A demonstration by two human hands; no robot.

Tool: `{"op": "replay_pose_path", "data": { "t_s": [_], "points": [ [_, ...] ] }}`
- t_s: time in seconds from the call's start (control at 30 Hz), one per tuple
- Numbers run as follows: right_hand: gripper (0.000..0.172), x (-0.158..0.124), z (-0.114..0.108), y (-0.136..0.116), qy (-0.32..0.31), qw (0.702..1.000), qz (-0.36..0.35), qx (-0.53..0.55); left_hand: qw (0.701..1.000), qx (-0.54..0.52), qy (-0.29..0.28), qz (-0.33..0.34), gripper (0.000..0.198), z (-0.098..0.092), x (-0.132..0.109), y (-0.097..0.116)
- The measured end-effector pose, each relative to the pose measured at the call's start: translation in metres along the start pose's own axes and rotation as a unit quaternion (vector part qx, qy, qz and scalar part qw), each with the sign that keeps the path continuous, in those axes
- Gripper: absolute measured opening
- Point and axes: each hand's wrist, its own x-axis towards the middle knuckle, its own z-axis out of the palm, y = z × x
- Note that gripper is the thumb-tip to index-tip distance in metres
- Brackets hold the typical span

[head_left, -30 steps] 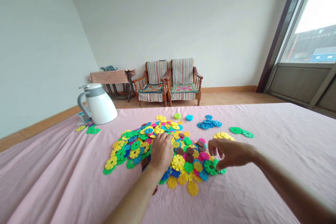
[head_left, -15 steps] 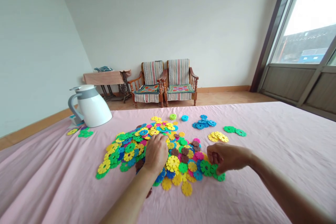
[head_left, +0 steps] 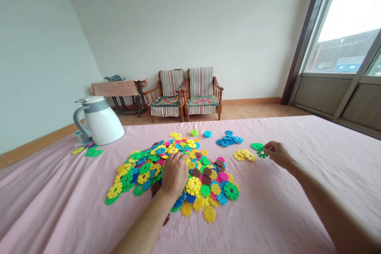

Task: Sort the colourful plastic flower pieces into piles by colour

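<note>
A heap of flat, notched plastic discs (head_left: 194, 185) in yellow, green, blue, pink and brown is spread over the pink tablecloth (head_left: 256, 218). My left hand (head_left: 175, 170) rests on the middle of this heap, fingers curled down; the fingertips and anything under them are hidden. Farther right, my right hand (head_left: 277, 153) pinches a green disc (head_left: 262, 153) between thumb and fingers. It is held low, beside another green disc (head_left: 256, 146) lying on the cloth. Yellow discs (head_left: 244, 155) form a small group left of that hand, with blue discs (head_left: 228, 139) behind them.
A white and grey jug (head_left: 104, 123) stands at the table's left, near a few green discs (head_left: 93, 151) and a yellow disc (head_left: 78, 150). Single light green (head_left: 194, 132) and blue (head_left: 207, 134) discs lie behind the heap. Two wooden chairs (head_left: 201, 87) stand beyond the table.
My right hand has moved from the heap's right edge up and away to the green discs, carrying a green disc. My left hand has stayed on the heap.
</note>
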Motion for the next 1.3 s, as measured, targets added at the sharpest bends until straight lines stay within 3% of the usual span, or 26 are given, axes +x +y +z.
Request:
{"op": "replay_pose_path", "data": {
  "t_s": [0.13,0.27,0.37,0.43,0.6,0.73,0.8,0.93,1.07,1.2,1.3],
  "points": [
    [0.009,-0.006,0.003,-0.009,0.004,0.999,-0.039,-0.016,1.000,-0.001,0.000,0.002,0.026,0.001,-0.001,-0.001],
    [0.008,-0.034,0.012,-0.046,-0.135,0.979,-0.155,0.003,1.000,-0.005,0.004,0.002,0.026,0.002,-0.001,-0.001],
    [0.019,-0.062,0.019,-0.076,-0.261,0.934,-0.245,-0.002,1.000,-0.013,0.009,0.001,0.026,0.002,0.000,-0.001],
    [0.025,-0.078,0.021,-0.090,-0.302,0.910,-0.283,-0.031,1.000,-0.015,0.010,0.001,0.025,0.002,0.001,0.000],
    [0.029,-0.091,0.024,-0.101,-0.304,0.906,-0.287,-0.064,1.000,-0.008,0.005,-0.001,0.026,0.000,0.000,0.000],
    [0.016,-0.082,0.026,-0.095,-0.326,0.899,-0.291,-0.027,1.000,-0.008,0.005,-0.001,0.026,0.000,0.000,0.000],
    [0.008,-0.070,0.027,-0.086,-0.295,0.917,-0.268,0.006,1.000,-0.008,0.006,0.002,0.026,0.000,0.000,0.000],
    [0.009,-0.035,0.025,-0.052,-0.083,0.983,-0.165,0.013,1.000,-0.010,0.008,0.005,0.027,-0.001,-0.001,0.000],
    [0.014,-0.008,0.016,-0.012,0.052,0.997,-0.061,-0.024,1.000,-0.015,0.008,0.004,0.025,-0.001,0.000,0.001],
    [0.015,-0.005,0.006,-0.002,0.099,0.994,-0.022,-0.047,1.000,-0.014,0.007,0.001,0.026,-0.001,0.000,0.001],
    [0.016,-0.015,0.008,-0.020,0.058,0.995,-0.067,-0.034,1.000,-0.012,0.004,0.002,0.026,-0.002,0.000,0.001]
  ]
}}
